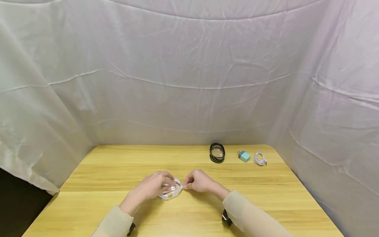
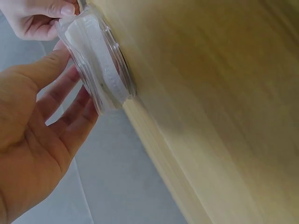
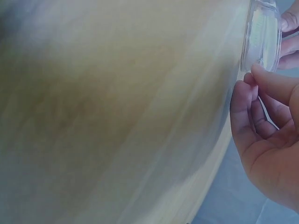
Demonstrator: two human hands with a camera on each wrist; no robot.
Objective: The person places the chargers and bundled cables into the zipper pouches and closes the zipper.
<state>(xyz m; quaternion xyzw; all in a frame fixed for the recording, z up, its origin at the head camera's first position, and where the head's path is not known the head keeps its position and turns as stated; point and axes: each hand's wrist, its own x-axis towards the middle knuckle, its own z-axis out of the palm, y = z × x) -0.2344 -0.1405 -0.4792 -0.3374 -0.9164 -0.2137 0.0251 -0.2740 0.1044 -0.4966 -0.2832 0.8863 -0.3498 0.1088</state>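
Note:
On the table [image 1: 118, 204] sits a round clear plastic case [image 1: 169, 196] with a white band-like coil inside. From the left, my left hand [image 1: 154, 185] holds it, fingertips over its upper side. In the left wrist view the thumb and fingers [image 2: 74, 121] meet the wall of the case [image 2: 100, 65]. My right hand [image 1: 199, 181] is at the opposite edge, its thumb and index finger pinching a small bit there. The right wrist view shows these fingertips right at the rim of the case [image 3: 264, 39]; the pinched bit is mostly hidden.
Toward the back of the table lie a black coiled strap or cable [image 1: 217, 153], a teal plug adapter [image 1: 244, 156] with prongs, and a pale lilac coiled cable [image 1: 260, 159]. Pale fabric curtains [image 1: 189, 82] enclose the table at the back and sides.

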